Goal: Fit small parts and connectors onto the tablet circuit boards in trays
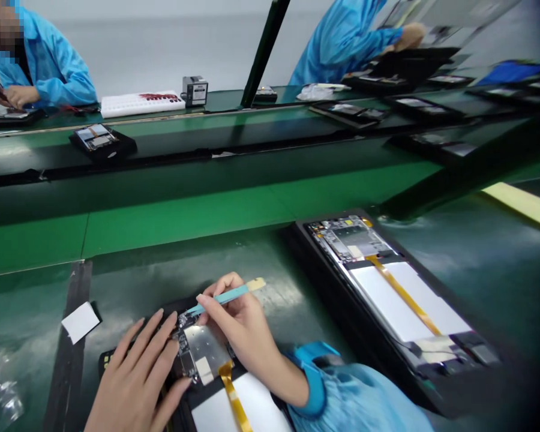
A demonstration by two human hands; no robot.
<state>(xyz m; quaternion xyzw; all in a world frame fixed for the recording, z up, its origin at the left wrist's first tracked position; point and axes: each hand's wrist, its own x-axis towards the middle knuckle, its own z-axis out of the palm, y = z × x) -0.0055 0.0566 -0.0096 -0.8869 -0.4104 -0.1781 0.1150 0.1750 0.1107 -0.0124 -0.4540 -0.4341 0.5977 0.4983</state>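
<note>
Pinched in my right hand are light-blue tweezers with a pale end, their tips angled down to the left onto a circuit board. That board belongs to an opened tablet with a silvery shield plate, a white battery and an orange flex cable. My left hand lies spread over the left edge of this tablet, fingers stretched and apart. Whatever is right at the tweezer tips is too small to make out.
A second opened tablet lies in a black foam holder at my right. A white square pad and a clear plastic bag are on the left. Beyond runs a conveyor carrying devices; two people in blue work behind it. A dark post slants at right.
</note>
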